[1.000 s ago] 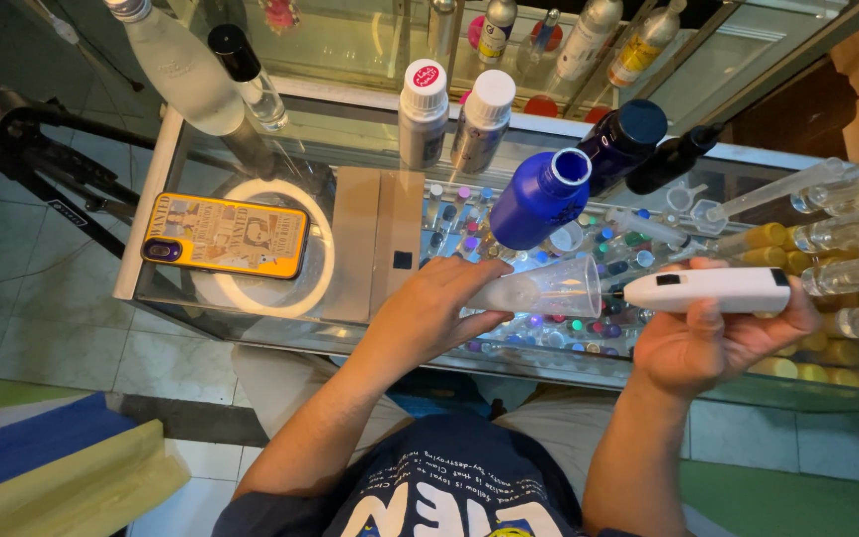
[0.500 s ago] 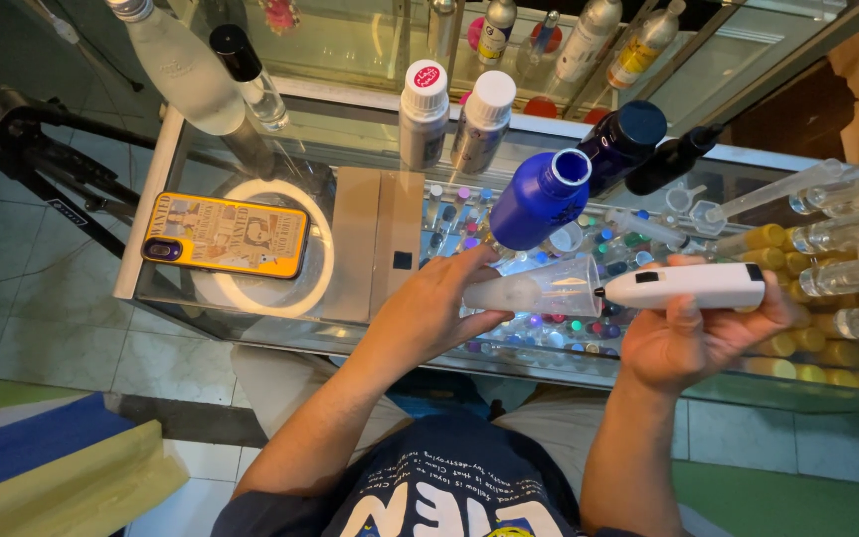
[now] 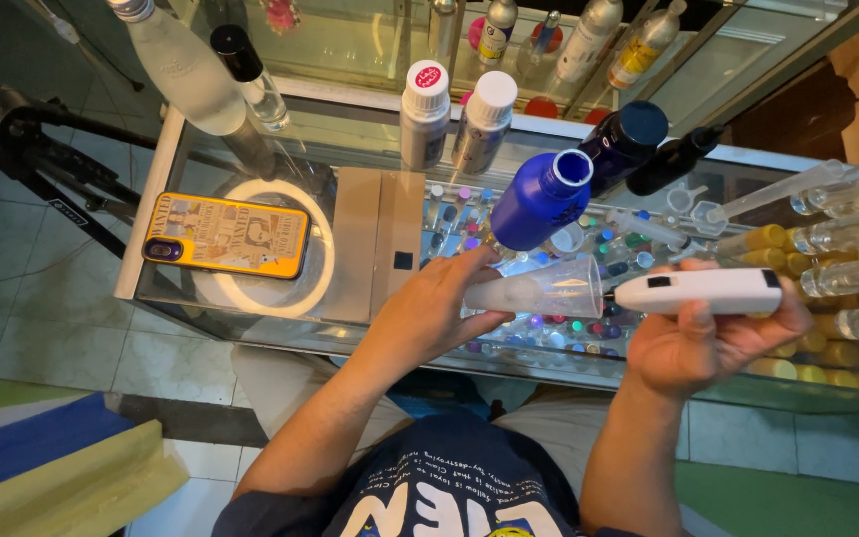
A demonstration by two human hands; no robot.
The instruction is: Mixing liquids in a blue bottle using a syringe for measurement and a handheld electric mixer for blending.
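Left hand (image 3: 439, 313): fingers gripping clear plastic conical cup (image 3: 539, 291), cup lying sideways, mouth facing right, hovering above glass display counter (image 3: 251, 139).
Right hand (image 3: 708, 333): fingers clenching around white elongated handheld device (image 3: 708, 290), tip meeting cup mouth.
Open blue metal bottle (image 3: 544, 199): standing just behind cup.
Yellow-cased phone (image 3: 226, 234): resting on glowing ring light (image 3: 320, 288), well left.

Two bare forearms reaching forward from the torso, left hand (image 3: 439, 313) fingers curled in a sideways grip, right hand (image 3: 703, 333) palm up, fingers wrapped closed, thumb on top, hands near each other
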